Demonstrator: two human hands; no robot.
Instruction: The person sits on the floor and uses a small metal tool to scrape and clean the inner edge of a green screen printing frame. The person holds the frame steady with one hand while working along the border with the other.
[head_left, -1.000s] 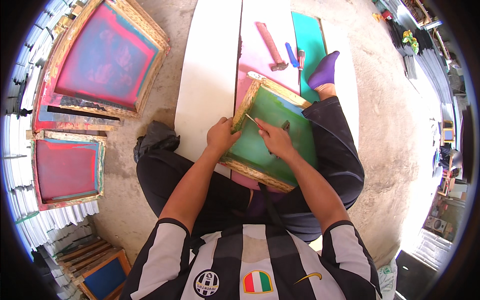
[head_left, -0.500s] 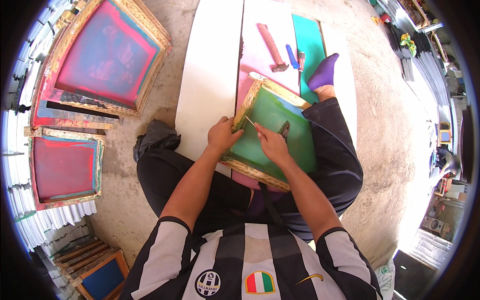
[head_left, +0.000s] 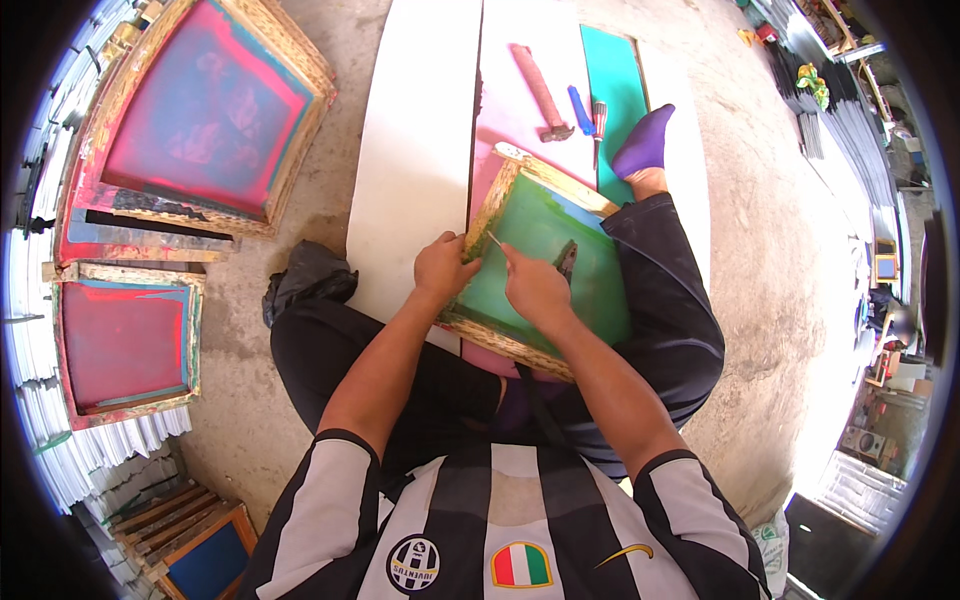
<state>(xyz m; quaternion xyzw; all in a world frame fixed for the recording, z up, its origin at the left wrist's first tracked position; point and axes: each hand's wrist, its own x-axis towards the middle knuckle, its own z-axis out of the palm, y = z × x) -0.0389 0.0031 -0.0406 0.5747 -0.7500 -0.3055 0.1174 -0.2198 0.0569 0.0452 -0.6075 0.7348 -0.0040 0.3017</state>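
Observation:
A wooden screen-printing frame (head_left: 525,352) with green mesh lies tilted on my lap, between my crossed legs. My left hand (head_left: 440,268) is closed on its left rail, with the thumb over the inner edge. In my right hand (head_left: 538,290) is a thin screwdriver (head_left: 495,239), held above the mesh with its tip by the left rail; most of its handle is hidden in the fist. Pliers (head_left: 568,262) with dark jaws rest on the mesh just beyond my right hand, partly covered by it.
Ahead on the boards (head_left: 415,110) lie a hammer (head_left: 540,95) with a wrapped handle, a blue tool (head_left: 581,112) and another screwdriver (head_left: 598,125). More framed screens (head_left: 200,215) stand at left, near a black plastic bag (head_left: 312,283). My purple-socked foot (head_left: 645,145) is at right.
My right hand has turned and shifted slightly left and down, and the screwdriver's tip has moved a little along the left rail. The left hand stays on the frame.

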